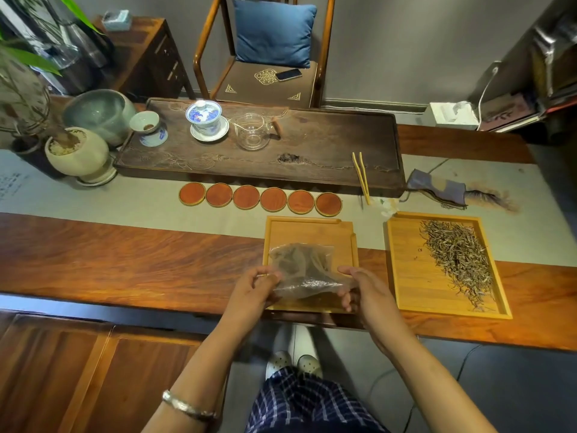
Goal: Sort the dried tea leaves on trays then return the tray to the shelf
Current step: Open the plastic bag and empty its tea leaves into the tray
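The person stands at a long wooden table [125, 257]; both hands hold a clear plastic bag [304, 270] above the nearer bamboo tray [354, 254], which lies at the table's front edge; the left hand [256, 287] pinches the bag's left edge between thumb and curled fingers, and the right hand [359, 287] grips the right edge the same way, so the bag is stretched between them; dark tea leaves show dimly through the plastic, though the blur hides how many. A second bamboo tray [406, 276] lies just to the right, apart from the first, with a long heap of dried tea leaves [459, 257] spread down its right half. Beyond the trays a row of six round coasters [260, 200] sits on a pale runner [125, 198]; behind them a dark wooden tea tray [312, 145] carries a blue-and-white lidded cup [204, 117], a glass pitcher [251, 134] and yellow tongs [362, 176] hanging over its front rim; a silver bracelet [187, 406] circles the left wrist.
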The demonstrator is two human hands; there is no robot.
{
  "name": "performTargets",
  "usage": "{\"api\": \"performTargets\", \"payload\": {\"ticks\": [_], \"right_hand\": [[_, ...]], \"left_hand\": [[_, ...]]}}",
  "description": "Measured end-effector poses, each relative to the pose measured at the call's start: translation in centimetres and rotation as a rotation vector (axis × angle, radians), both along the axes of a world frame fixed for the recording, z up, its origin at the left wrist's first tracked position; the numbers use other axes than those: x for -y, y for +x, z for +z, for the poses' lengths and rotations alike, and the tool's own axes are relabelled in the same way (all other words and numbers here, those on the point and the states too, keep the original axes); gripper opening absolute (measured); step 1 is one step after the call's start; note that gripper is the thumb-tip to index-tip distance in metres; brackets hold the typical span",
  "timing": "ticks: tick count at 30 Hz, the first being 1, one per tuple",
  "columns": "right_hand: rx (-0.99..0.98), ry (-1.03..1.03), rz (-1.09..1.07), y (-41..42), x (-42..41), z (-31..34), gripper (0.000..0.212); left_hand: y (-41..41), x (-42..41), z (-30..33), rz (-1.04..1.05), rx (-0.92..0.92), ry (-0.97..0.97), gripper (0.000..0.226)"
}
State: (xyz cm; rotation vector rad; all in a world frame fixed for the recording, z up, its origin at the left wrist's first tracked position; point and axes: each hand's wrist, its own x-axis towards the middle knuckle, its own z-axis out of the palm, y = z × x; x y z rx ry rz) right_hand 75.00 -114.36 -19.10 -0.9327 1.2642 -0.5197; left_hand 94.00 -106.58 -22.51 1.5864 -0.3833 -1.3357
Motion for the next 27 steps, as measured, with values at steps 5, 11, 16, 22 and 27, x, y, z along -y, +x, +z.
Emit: {"api": "performTargets", "payload": {"ticks": [5,11,16,22,27], "right_hand": [[0.071,-0.043,-0.013,-0.7,0.6,0.1,0.031],[0.057,-0.084,0.006,-0.7,1.0,-0.1,0.028],[0.041,-0.115,0.032,-0.3,1.5,-0.4,0.029],[0.051,-0.123,0.050,-0.3,1.5,-0.7,0.029],[0.038,-0.144,0.059,-0.9,1.5,-0.7,0.028]], "left_hand": [[0.4,0.5,-0.2,-0.011,0.018,-0.018,0.025],[1.3,0.7,0.3,-0.071,0.035,0.175,0.033],[1.7,-0.2,1.6,-0.293,0.070,0.364,0.059],[0.1,-0.2,1.4,-0.372,-0.013,0.325,0.047],[-0.3,-0.3,1.0,-0.258,0.165,0.088,0.029]]}}
